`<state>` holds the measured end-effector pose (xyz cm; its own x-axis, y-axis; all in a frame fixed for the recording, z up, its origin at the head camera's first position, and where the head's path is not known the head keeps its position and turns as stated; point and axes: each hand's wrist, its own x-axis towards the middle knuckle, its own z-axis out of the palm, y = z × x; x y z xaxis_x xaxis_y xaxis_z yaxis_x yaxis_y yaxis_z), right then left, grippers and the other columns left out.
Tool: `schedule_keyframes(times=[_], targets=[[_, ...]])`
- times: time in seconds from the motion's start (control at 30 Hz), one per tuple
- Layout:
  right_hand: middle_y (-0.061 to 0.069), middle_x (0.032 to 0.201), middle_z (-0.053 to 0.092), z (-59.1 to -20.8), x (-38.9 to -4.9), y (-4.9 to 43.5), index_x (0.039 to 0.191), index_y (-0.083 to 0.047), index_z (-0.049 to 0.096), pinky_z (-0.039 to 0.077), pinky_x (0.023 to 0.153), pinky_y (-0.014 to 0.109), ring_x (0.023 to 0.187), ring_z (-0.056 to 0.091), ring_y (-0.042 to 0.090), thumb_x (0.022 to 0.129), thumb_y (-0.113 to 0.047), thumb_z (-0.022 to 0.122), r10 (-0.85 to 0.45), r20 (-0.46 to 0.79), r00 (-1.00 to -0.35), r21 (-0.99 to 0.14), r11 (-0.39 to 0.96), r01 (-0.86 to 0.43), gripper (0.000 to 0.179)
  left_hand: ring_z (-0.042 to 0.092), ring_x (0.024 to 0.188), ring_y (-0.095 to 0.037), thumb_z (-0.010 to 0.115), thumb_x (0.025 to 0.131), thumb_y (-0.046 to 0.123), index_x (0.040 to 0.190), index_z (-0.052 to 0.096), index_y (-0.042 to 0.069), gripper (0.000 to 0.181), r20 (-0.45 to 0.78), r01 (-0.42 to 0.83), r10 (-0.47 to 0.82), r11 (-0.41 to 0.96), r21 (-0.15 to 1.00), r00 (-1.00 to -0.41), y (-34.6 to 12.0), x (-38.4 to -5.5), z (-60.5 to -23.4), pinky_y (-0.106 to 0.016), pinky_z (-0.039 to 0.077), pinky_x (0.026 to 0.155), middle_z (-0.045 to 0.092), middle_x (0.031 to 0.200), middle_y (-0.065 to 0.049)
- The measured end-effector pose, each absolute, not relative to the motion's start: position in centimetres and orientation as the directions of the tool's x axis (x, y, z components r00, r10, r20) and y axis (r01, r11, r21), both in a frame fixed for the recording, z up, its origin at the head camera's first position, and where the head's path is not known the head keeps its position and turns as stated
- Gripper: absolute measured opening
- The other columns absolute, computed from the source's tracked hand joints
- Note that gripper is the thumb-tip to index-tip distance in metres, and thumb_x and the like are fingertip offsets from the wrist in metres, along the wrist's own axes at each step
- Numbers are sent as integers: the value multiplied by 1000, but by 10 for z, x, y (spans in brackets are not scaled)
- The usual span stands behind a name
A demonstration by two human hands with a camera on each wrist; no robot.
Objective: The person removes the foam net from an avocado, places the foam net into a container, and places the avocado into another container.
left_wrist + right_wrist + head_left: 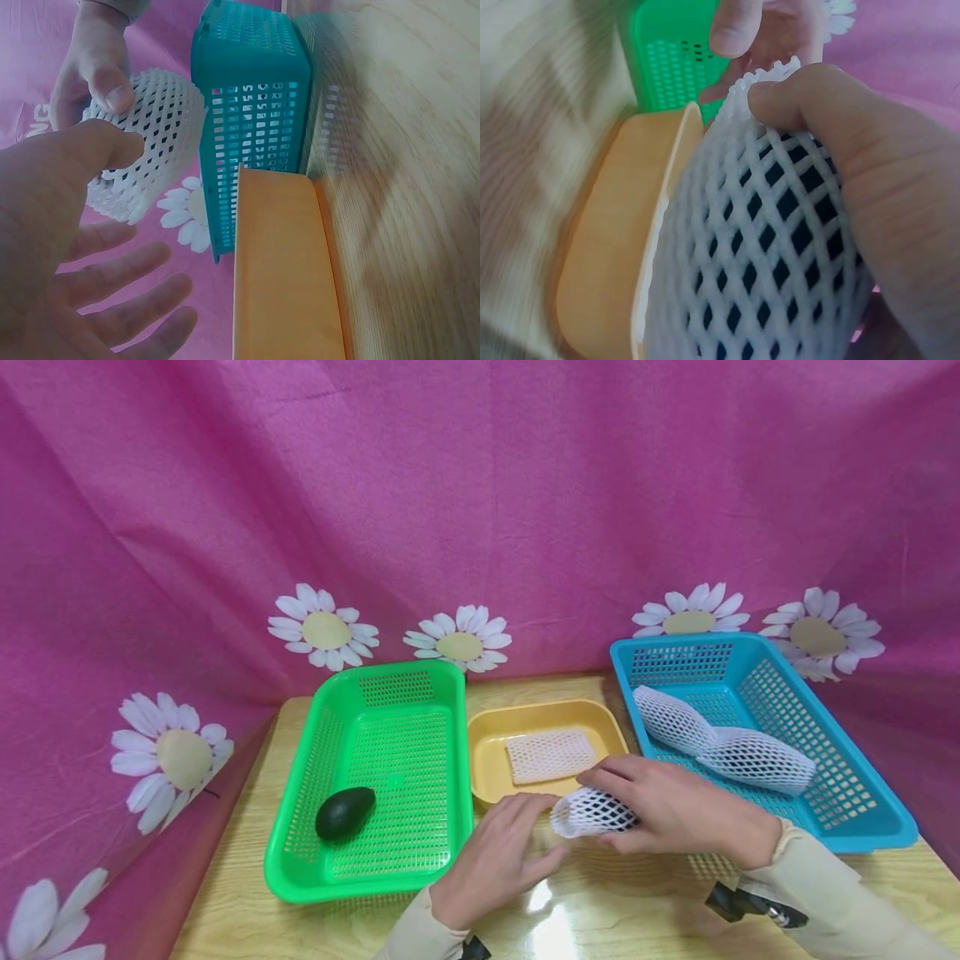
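Note:
My right hand (667, 802) grips a dark avocado in a white foam net sleeve (592, 812), above the table in front of the yellow tray. Dark skin shows through the mesh in the right wrist view, where the thumb lies near the sleeve's gathered end. Close to the sleeve's left end is my left hand (498, 856), its fingers extended and spread. The left thumb overlaps the sleeve in the left wrist view; whether it touches cannot be told. Another avocado (345, 814), bare and dark, lies in the green basket (405, 735).
A flat white foam net (551, 756) lies in the yellow tray (486, 768) between the baskets. The blue basket (832, 727) on the right holds two net-sleeved pieces (757, 762). A pink flowered cloth (495, 510) hangs behind the wooden table (232, 877).

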<state>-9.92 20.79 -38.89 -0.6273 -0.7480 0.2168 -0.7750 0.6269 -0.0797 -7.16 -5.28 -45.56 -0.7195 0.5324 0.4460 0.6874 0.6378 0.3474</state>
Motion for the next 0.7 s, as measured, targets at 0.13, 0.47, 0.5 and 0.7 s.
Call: schedule_keyframes(times=[0.13, 0.47, 0.5, 0.7], targets=[[-3, 122, 68, -393, -98, 204, 133, -17, 63, 62, 83, 37, 103, 67, 12, 84, -47, 80, -748, 200, -633, -85, 630, -772, 60, 67, 112, -12, 77, 91, 38, 134, 61, 18, 50, 447, 683, 528, 647, 338, -722, -57, -69, -456, -30, 57, 96, 70, 127, 2], [-6, 118, 68, -407, -97, 194, 131, -16, 64, 61, 85, 36, 103, 67, 11, 83, -45, 81, -735, 192, -650, -97, 645, -758, 58, 66, 121, -14, 77, 91, 38, 136, 60, 16, 54, 430, 672, 528, 662, 331, -732, -60, -62, -456, -32, 57, 101, 69, 131, 1], [-7, 117, 68, -409, -96, 193, 130, -16, 65, 61, 85, 35, 102, 67, 10, 82, -45, 81, -735, 195, -650, -96, 645, -758, 58, 66, 122, -14, 77, 91, 38, 135, 60, 16, 53, 431, 671, 527, 663, 331, -733, -60, -61, -457, -32, 56, 102, 69, 131, 1], [-4, 114, 69, -418, -94, 188, 129, -16, 65, 61, 82, 34, 98, 67, 11, 82, -44, 80, -738, 212, -640, -90, 638, -765, 56, 66, 118, -12, 77, 91, 37, 131, 61, 15, 49, 437, 673, 522, 652, 349, -733, -59, -58, -458, -29, 57, 99, 69, 127, 1]])
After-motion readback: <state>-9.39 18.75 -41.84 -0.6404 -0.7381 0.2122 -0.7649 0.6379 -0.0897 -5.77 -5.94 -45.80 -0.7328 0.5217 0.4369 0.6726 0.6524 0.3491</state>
